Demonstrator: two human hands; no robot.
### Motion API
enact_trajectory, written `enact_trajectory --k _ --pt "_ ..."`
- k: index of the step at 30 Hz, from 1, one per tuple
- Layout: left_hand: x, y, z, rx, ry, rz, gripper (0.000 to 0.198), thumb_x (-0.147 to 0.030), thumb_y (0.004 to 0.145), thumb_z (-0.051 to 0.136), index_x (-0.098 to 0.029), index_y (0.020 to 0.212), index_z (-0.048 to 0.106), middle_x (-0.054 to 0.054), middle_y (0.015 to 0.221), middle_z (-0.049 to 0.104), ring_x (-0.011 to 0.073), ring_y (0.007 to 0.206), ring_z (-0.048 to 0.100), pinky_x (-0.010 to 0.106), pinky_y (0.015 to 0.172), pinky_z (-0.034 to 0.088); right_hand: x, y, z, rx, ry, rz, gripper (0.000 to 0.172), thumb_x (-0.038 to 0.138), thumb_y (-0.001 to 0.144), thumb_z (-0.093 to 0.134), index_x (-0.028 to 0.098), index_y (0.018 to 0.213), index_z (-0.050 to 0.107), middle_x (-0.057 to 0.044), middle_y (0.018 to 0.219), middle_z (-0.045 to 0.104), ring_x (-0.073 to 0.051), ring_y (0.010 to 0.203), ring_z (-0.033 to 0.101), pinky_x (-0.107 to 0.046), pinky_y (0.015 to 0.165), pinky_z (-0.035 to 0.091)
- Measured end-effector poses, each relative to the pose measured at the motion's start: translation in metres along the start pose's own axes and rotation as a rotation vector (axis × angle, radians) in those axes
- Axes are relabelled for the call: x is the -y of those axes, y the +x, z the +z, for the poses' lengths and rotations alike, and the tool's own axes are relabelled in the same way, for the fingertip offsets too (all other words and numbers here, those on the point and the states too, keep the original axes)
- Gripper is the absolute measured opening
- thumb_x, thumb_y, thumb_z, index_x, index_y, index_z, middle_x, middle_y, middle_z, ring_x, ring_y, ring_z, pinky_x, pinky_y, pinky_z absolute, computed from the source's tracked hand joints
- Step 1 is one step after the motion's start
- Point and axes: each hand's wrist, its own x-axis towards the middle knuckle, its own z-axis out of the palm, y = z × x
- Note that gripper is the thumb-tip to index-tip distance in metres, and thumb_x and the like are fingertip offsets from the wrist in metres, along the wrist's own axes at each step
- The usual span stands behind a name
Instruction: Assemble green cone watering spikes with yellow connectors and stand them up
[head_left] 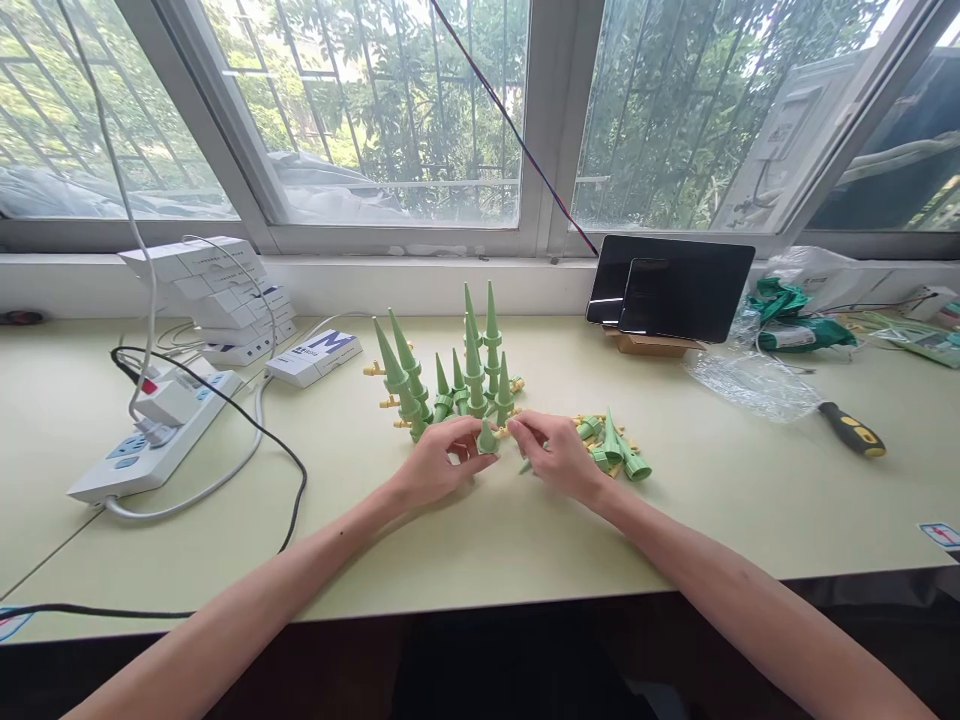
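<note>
My left hand [448,458] is closed around a green plant watering spike [487,438], its cone standing between thumb and fingers. Close on its right, my right hand [556,452] pinches a small yellow valve [503,433] near the spike. Whether the two pieces touch is too small to tell. Just behind my hands stands a cluster of upright green spikes [475,375], some stacked in towers, with yellow valves [389,403] sticking out. Beside my right hand lies a loose pile of green spikes [611,445] and yellow parts, partly hidden by that hand.
A power strip [154,440] with cables, a stack of white boxes [225,295] and a single white box [315,357] occupy the left. Behind on the right, a tablet and phone [675,290] lean on a stand. Farther right are clear plastic wrap [750,385] and a screwdriver [853,430].
</note>
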Motion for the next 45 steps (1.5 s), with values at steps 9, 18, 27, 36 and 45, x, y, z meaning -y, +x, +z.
enact_trajectory --k 9,18,27,36,45 --pt "-0.004 -0.002 0.000 -0.013 0.117 0.041 0.024 -0.036 0.079 0.074 -0.016 0.087 0.064 -0.005 0.061 0.049 0.0079 0.052 0.041 0.021 0.049 0.038 0.003 -0.004 -0.001 -0.118 -0.014 -0.142 0.021 0.037 0.093 0.055 0.017 0.094 0.062 0.000 0.065 0.058 -0.011 0.055 0.049 -0.023 0.056 0.043" --pt "-0.001 -0.005 0.001 0.067 0.158 0.052 0.026 -0.037 0.079 0.074 -0.018 0.095 0.068 -0.006 0.059 0.044 0.0084 0.053 0.036 0.021 0.051 0.034 0.007 -0.007 0.004 -0.063 -0.082 -0.245 0.019 0.028 0.092 0.054 0.019 0.076 0.054 0.001 0.062 0.056 -0.011 0.054 0.048 -0.024 0.054 0.040" --pt "0.002 -0.008 0.003 0.076 0.160 0.005 0.024 -0.035 0.078 0.075 -0.016 0.092 0.069 -0.007 0.058 0.038 0.0074 0.053 0.032 0.021 0.053 0.031 0.033 0.013 -0.025 -0.182 -0.124 -0.356 0.014 0.023 0.091 0.056 0.018 0.079 0.059 0.001 0.062 0.057 -0.010 0.053 0.048 -0.023 0.053 0.041" --pt "0.006 -0.007 0.002 0.091 0.212 0.019 0.018 -0.030 0.087 0.063 -0.015 0.081 0.070 -0.006 0.053 0.045 0.0067 0.049 0.036 0.020 0.053 0.032 0.055 0.069 -0.056 -0.315 -0.281 -0.316 0.025 0.034 0.093 0.056 0.016 0.077 0.061 -0.001 0.065 0.062 -0.011 0.056 0.052 -0.023 0.058 0.041" --pt "0.005 -0.009 0.002 0.099 0.256 0.040 0.019 -0.028 0.088 0.061 -0.015 0.079 0.070 -0.005 0.053 0.045 0.0065 0.049 0.035 0.020 0.053 0.031 0.058 0.088 -0.049 -0.234 -0.347 -0.311 0.027 0.032 0.093 0.055 0.017 0.070 0.055 0.004 0.057 0.047 -0.009 0.053 0.038 -0.023 0.057 0.033"
